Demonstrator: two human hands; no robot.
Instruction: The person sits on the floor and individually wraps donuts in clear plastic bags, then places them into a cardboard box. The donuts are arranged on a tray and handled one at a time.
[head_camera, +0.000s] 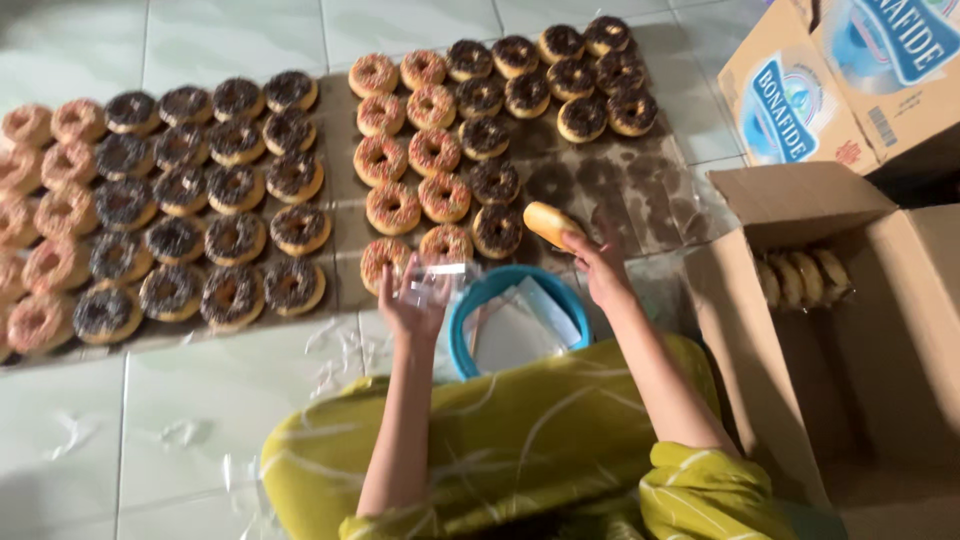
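Observation:
My right hand (601, 262) holds a doughnut (551, 223) tilted on its side, pale underside showing, just above the brown sheet (640, 190). My left hand (415, 298) grips a small clear plastic bag (437, 277) over the front edge of that sheet, next to a pink sprinkled doughnut (384, 259). Between my hands sits a blue round tub (478, 300) with more clear bags inside. Rows of pink-sprinkled and chocolate-sprinkled doughnuts (430, 150) cover the sheet beyond.
A second sheet with several doughnuts (180, 230) lies at left on the white tiled floor (180, 400). An open cardboard box (850, 330) at right holds wrapped doughnuts (800, 278). Another printed carton (850, 70) stands at back right. My yellow-clad lap (500, 440) fills the foreground.

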